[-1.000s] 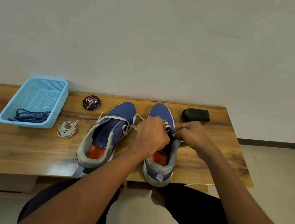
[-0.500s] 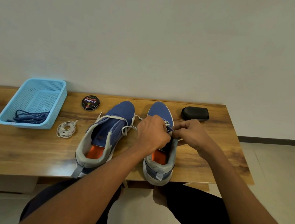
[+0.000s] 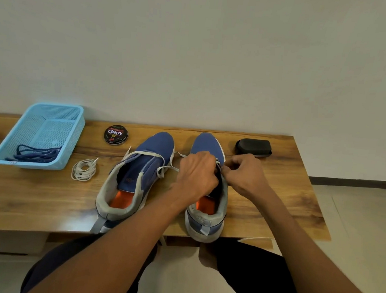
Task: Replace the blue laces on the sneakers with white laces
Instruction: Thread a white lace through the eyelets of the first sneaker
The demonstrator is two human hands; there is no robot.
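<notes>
We are seeing 2 sneakers [image 3: 149, 166] in matt blue cloth with grey fabric collars, a wooden table [image 3: 31, 193] showing smooth, slightly glossy grain, a perforated plastic basket [image 3: 71, 135] at far left, and a glossy polish tin [image 3: 116, 134].

A round black polish tin [image 3: 116, 134] with "Cherry" on its lid lies flat near the back edge of the wooden table [image 3: 27, 192], left of the middle. A light blue mesh basket [image 3: 71, 140] sits at the back left corner, well apart from the tin. A black block-shaped thing, perhaps a brush or sponge [image 3: 253, 147], lies close to the back edge toward the right end; behind the table is a plain pale wall [image 3: 195, 53], and a tiled floor [image 3: 362, 231] shows at right.
</notes>
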